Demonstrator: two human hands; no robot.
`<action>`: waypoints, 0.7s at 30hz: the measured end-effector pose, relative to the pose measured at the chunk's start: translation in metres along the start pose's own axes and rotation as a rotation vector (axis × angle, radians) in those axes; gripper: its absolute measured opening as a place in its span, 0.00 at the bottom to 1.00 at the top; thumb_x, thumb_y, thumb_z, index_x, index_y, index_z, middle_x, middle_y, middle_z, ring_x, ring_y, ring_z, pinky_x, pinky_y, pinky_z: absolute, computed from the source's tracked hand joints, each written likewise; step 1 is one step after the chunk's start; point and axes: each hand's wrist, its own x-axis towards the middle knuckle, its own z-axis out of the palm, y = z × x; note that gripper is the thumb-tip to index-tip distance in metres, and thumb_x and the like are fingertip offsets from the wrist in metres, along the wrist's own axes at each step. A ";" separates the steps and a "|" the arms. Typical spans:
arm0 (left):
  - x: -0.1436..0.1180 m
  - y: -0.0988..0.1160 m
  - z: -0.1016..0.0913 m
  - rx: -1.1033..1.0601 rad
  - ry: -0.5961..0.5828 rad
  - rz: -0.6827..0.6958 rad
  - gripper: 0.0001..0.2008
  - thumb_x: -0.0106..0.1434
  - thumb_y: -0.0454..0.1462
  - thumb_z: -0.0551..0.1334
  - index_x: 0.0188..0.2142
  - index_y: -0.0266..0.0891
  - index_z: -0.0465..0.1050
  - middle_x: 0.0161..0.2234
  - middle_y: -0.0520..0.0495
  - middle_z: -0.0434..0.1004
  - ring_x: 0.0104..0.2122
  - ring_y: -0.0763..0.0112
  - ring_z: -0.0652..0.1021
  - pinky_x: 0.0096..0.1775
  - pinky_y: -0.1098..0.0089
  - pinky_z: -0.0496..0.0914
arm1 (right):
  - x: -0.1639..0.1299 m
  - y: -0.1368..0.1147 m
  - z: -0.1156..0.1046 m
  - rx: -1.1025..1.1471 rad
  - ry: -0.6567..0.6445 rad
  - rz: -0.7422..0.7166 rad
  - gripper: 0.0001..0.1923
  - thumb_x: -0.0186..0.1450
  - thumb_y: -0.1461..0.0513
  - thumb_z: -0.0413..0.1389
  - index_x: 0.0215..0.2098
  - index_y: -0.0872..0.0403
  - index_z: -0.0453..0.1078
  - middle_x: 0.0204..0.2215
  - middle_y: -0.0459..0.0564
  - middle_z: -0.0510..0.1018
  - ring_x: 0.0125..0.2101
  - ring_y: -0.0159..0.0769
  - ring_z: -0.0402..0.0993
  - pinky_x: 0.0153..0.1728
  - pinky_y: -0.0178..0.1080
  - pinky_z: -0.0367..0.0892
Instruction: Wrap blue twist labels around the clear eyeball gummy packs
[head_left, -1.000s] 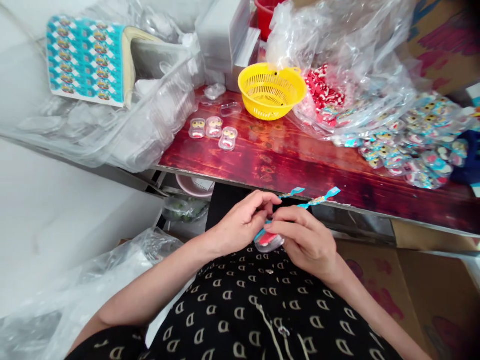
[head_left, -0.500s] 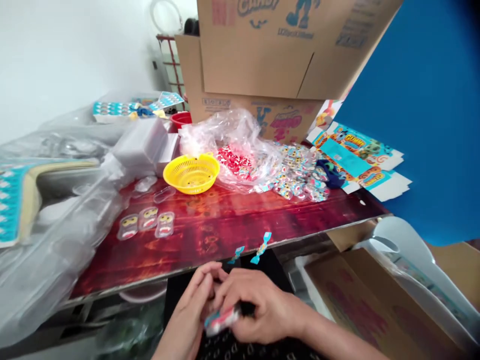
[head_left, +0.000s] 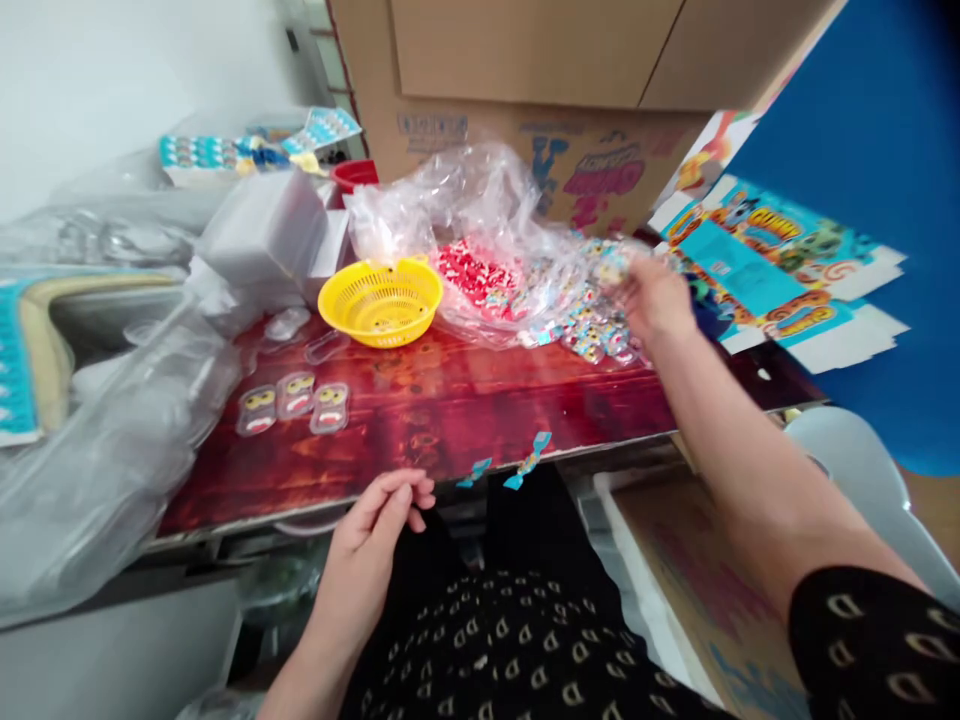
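My right hand (head_left: 654, 298) reaches out over a heap of small colourful packets (head_left: 581, 330) at the right of the red wooden table (head_left: 450, 415). Its fingers pinch a small packet (head_left: 612, 264), which is blurred. My left hand (head_left: 373, 532) hangs open and holds nothing, just below the table's front edge. Two blue printed strips (head_left: 528, 462) stick out over that edge, right of my left hand. Three clear blister shells with cartoon eyes (head_left: 295, 402) lie on the table's left part.
A yellow basket (head_left: 380, 298) stands mid-table, beside a clear bag of red pieces (head_left: 471, 268). Cardboard boxes (head_left: 525, 150) rise behind. Flat printed cartons (head_left: 772, 270) lie at the right. Clear plastic bags and trays (head_left: 97, 450) crowd the left. An open box (head_left: 675, 570) sits below right.
My hands have parted. The right hand has carried the packet from my lap up to the heap on the right. The left hand has let go and stays low. The view has tilted up.
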 end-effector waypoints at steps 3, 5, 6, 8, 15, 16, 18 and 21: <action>-0.004 0.001 -0.001 -0.029 0.013 -0.002 0.10 0.65 0.43 0.67 0.41 0.40 0.80 0.38 0.46 0.82 0.33 0.70 0.77 0.38 0.70 0.71 | 0.016 0.002 0.002 0.060 0.063 0.143 0.33 0.73 0.48 0.46 0.54 0.71 0.72 0.48 0.71 0.81 0.33 0.31 0.82 0.31 0.33 0.70; -0.005 0.001 -0.006 -0.032 0.056 0.002 0.10 0.65 0.42 0.66 0.41 0.39 0.80 0.37 0.46 0.82 0.33 0.70 0.78 0.36 0.70 0.71 | -0.018 -0.003 0.010 0.168 0.045 0.135 0.29 0.69 0.54 0.55 0.58 0.70 0.70 0.53 0.71 0.78 0.39 0.37 0.83 0.34 0.35 0.71; -0.005 0.002 -0.009 -0.019 0.080 0.006 0.10 0.66 0.42 0.65 0.42 0.39 0.79 0.37 0.46 0.82 0.33 0.70 0.78 0.36 0.71 0.71 | -0.045 -0.006 0.014 0.209 -0.015 0.109 0.28 0.67 0.56 0.60 0.59 0.67 0.72 0.54 0.69 0.79 0.42 0.39 0.83 0.39 0.37 0.73; -0.004 0.002 -0.017 0.064 0.097 0.004 0.11 0.67 0.43 0.64 0.43 0.39 0.79 0.37 0.46 0.82 0.33 0.69 0.78 0.34 0.71 0.71 | -0.100 -0.012 0.017 0.146 -0.173 0.115 0.18 0.65 0.57 0.62 0.48 0.61 0.81 0.47 0.63 0.84 0.45 0.41 0.83 0.50 0.42 0.74; 0.044 0.005 -0.055 0.919 0.218 0.369 0.15 0.71 0.38 0.56 0.50 0.39 0.78 0.51 0.40 0.80 0.52 0.58 0.76 0.57 0.57 0.69 | -0.142 -0.022 0.012 0.010 -0.326 0.055 0.10 0.64 0.55 0.64 0.41 0.45 0.84 0.43 0.55 0.86 0.42 0.44 0.84 0.53 0.48 0.74; 0.053 0.004 -0.060 1.025 0.270 0.389 0.15 0.71 0.37 0.55 0.51 0.38 0.78 0.53 0.38 0.79 0.54 0.56 0.75 0.59 0.56 0.68 | -0.136 -0.027 0.018 0.002 -0.357 -0.001 0.10 0.64 0.55 0.63 0.42 0.45 0.84 0.43 0.54 0.87 0.42 0.44 0.85 0.52 0.47 0.75; 0.070 0.000 -0.067 1.167 0.329 0.370 0.16 0.71 0.36 0.56 0.53 0.37 0.77 0.57 0.37 0.76 0.55 0.54 0.74 0.59 0.56 0.67 | -0.127 -0.043 0.039 0.010 -0.490 -0.157 0.10 0.65 0.56 0.62 0.43 0.46 0.84 0.43 0.53 0.87 0.41 0.43 0.85 0.48 0.45 0.78; 0.083 -0.006 -0.070 1.283 0.314 0.338 0.16 0.71 0.36 0.57 0.54 0.36 0.76 0.58 0.36 0.75 0.54 0.53 0.74 0.58 0.56 0.68 | -0.125 -0.076 0.088 0.034 -0.777 -0.404 0.11 0.66 0.56 0.61 0.44 0.47 0.83 0.42 0.49 0.87 0.39 0.42 0.86 0.43 0.43 0.80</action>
